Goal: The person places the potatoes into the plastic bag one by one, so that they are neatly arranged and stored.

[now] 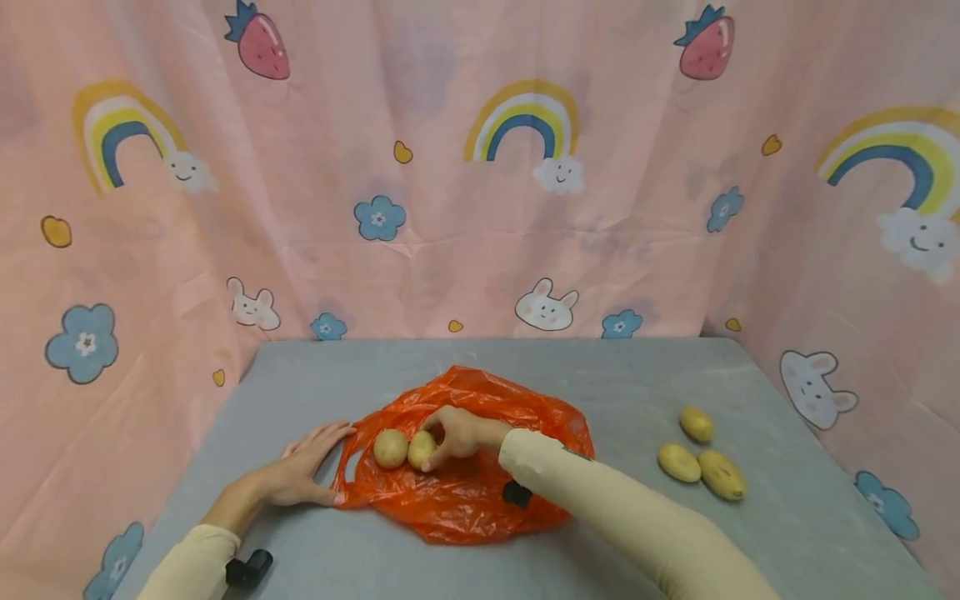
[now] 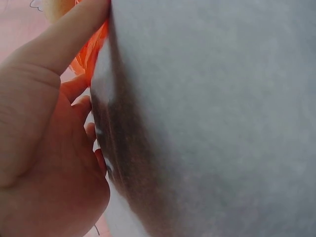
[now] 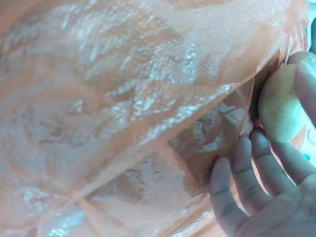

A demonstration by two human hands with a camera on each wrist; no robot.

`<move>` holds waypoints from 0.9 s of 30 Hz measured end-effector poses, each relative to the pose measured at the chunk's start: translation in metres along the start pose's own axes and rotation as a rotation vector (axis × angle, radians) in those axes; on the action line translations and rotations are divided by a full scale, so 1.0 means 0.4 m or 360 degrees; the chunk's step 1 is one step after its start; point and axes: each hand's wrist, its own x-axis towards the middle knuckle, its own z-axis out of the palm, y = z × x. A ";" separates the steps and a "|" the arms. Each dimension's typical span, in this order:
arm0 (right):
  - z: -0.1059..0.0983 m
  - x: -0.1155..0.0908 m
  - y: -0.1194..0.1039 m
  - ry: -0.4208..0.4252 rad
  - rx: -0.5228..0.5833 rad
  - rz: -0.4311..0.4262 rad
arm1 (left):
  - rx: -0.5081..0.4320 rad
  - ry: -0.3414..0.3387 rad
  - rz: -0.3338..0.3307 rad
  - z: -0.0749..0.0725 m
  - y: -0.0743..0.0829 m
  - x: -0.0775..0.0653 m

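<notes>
An orange-red plastic bag (image 1: 480, 521) lies spread on the grey table, its left edge by my left hand (image 1: 300, 471). That hand rests with thumb and fingers spread, their tips touching the bag's edge; the left wrist view shows the palm side-on and a strip of the bag (image 2: 91, 57). On top of the bag, my right hand (image 1: 459, 433) holds a potato (image 1: 422, 451) between thumb and fingers. A second, rounder potato (image 1: 391, 448) sits just left of it. In the right wrist view, the thumb lies over the held potato (image 3: 279, 106), near crinkled plastic.
Three more potatoes lie in a group on the right side of the table: one farther back (image 1: 697, 425), one at the left (image 1: 678, 462) and one nearest (image 1: 722, 475). A pink patterned curtain (image 1: 450, 275) encloses the back and sides of the grey table (image 1: 622, 375).
</notes>
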 end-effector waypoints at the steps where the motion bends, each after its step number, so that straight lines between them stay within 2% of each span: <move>1: 0.002 0.000 0.001 -0.0001 0.0011 -0.0008 | -0.0004 0.0007 0.0010 0.002 -0.004 -0.003; 4: 0.007 -0.001 0.000 0.0003 0.0023 -0.0021 | -0.0022 0.0037 0.0036 0.010 -0.017 -0.007; 6: 0.009 -0.001 -0.001 0.0006 0.0006 -0.0022 | -0.0022 0.0044 0.0012 0.012 -0.018 -0.009; 11: 0.012 -0.006 -0.001 0.0008 -0.0045 0.0015 | -0.0015 0.0018 -0.0039 0.013 -0.006 -0.010; 14: 0.009 -0.011 -0.002 0.0004 -0.0064 0.0034 | -0.0025 0.0003 -0.0019 0.008 0.006 -0.011; 20: -0.006 -0.017 -0.004 -0.0028 -0.0073 0.0001 | -0.0036 -0.0015 -0.0059 -0.003 0.018 -0.007; 27: -0.034 -0.021 0.000 -0.0077 -0.0047 -0.0055 | -0.0009 0.0017 -0.0028 -0.001 0.007 -0.006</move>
